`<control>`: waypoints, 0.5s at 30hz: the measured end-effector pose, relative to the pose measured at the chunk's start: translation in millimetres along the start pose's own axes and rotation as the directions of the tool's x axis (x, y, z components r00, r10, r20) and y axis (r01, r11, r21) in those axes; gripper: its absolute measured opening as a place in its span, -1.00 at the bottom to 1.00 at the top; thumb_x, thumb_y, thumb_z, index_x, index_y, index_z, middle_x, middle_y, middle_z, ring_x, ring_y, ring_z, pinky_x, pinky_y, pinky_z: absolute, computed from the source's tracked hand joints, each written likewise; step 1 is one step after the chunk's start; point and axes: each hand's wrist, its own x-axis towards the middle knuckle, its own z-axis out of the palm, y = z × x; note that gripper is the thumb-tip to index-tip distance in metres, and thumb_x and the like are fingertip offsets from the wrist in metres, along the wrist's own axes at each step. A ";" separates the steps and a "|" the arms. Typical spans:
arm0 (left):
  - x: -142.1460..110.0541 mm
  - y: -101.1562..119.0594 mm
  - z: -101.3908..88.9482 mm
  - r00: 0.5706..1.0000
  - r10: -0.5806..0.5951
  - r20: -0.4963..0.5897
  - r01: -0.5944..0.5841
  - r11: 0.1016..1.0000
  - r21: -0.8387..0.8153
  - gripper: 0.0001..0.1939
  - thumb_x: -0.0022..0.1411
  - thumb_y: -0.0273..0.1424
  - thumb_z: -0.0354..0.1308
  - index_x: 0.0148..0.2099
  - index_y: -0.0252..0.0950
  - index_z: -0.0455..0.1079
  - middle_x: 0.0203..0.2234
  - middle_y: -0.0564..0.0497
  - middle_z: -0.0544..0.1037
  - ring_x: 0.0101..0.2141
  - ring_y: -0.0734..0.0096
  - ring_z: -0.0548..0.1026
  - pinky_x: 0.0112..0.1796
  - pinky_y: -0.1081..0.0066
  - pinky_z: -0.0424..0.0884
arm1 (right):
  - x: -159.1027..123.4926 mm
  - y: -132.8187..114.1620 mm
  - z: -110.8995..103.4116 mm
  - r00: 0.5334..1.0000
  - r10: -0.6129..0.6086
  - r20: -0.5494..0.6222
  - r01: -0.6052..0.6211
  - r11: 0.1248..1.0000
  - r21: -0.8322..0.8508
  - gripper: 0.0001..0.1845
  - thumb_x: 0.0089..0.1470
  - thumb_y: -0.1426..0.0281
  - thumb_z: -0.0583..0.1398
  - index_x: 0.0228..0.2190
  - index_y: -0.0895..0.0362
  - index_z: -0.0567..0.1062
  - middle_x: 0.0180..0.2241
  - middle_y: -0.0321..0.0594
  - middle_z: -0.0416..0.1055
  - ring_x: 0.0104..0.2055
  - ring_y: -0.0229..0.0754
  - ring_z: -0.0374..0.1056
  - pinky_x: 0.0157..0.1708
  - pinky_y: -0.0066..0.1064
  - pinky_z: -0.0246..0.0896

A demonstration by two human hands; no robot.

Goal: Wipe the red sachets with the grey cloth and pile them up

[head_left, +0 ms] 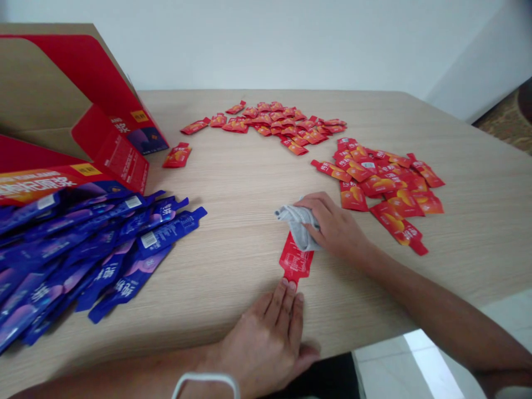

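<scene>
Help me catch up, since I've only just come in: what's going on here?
A person is handling one red packet that lies on the table. Their left hand rests on its narrow near end, while their right hand holds a grey cloth over its far part. Blue packets are piled at the left, in front of an open box. More red packets lie in two groups, one at the back and one at the right.

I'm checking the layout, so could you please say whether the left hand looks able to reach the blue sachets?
Probably yes: only tabletop separates the left hand from the blue sachets, though its fingertips touch a red sachet.
</scene>
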 end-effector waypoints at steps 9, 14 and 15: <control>0.1 -3.6 -0.6 1.000 -0.007 -0.016 0.006 1.000 -0.008 -0.39 0.42 -0.01 -0.01 0.08 -0.50 0.47 0.00 -0.31 0.60 0.05 0.02 0.56 0.09 0.19 0.41 | -5.7 -10.4 24.9 0.956 -0.148 0.254 0.145 0.989 0.028 -0.65 0.24 0.46 0.20 0.06 0.07 0.41 0.02 -0.09 0.41 -0.01 -0.06 0.42 -0.11 -0.27 0.45; 2.5 -12.9 -0.6 1.000 0.022 0.004 -0.022 1.000 -0.016 -0.44 0.44 -0.05 -0.01 0.12 -0.44 0.47 0.04 -0.24 0.58 0.06 0.08 0.56 0.03 0.22 0.49 | 14.8 40.9 1.1 0.992 0.101 0.073 -0.090 0.987 -0.132 -0.69 0.27 0.46 0.16 0.05 0.11 0.39 0.02 -0.03 0.40 0.03 0.03 0.41 -0.10 -0.20 0.45; 4.5 -15.8 -0.2 0.999 0.034 -0.004 -0.034 0.999 -0.015 -0.47 0.45 -0.07 0.00 0.13 -0.42 0.47 0.05 -0.23 0.58 0.06 0.09 0.56 0.01 0.23 0.51 | 15.6 44.7 -5.6 0.994 0.105 0.014 -0.103 0.987 -0.127 -0.68 0.26 0.46 0.15 0.05 0.11 0.38 0.03 -0.02 0.40 0.06 0.05 0.40 -0.07 -0.18 0.44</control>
